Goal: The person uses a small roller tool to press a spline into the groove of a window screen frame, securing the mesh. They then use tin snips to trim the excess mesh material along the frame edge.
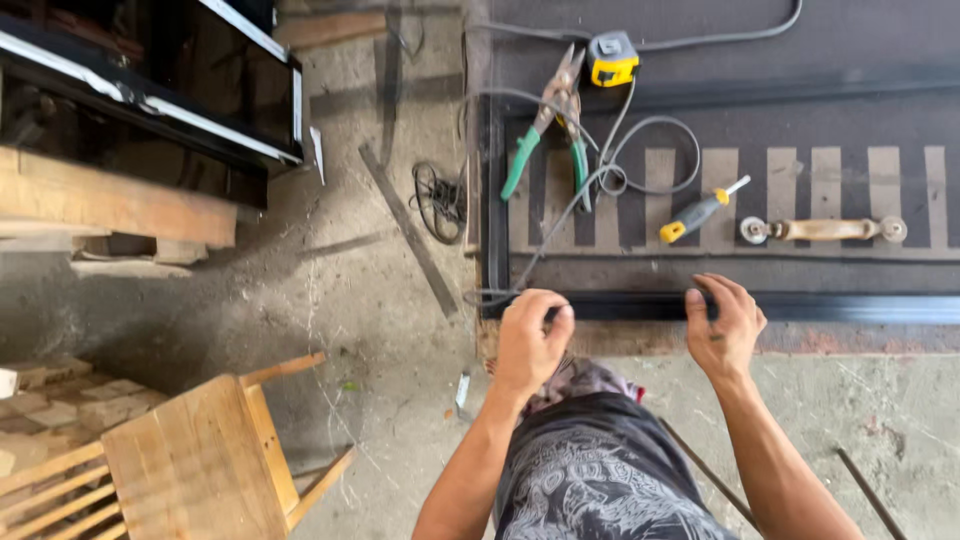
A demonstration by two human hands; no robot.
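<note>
My left hand (530,335) is curled around a grey cable (560,215) at the near-left corner of a black metal frame (800,305). My right hand (725,320) rests its fingertips on the frame's near rail, fingers bent, holding nothing I can see. The frame lies on a dark work surface (850,120). Beyond my hands lie green-handled tin snips (550,130), a yellow tape measure (612,58), a grey-and-yellow screwdriver (698,212) and a wooden-handled roller (823,230).
A wooden chair (200,460) stands at the lower left on the concrete floor (350,300). A flat metal strip (410,232) and a coil of black wire (437,200) lie on the floor. A black cabinet (150,80) and timber (110,200) sit at upper left.
</note>
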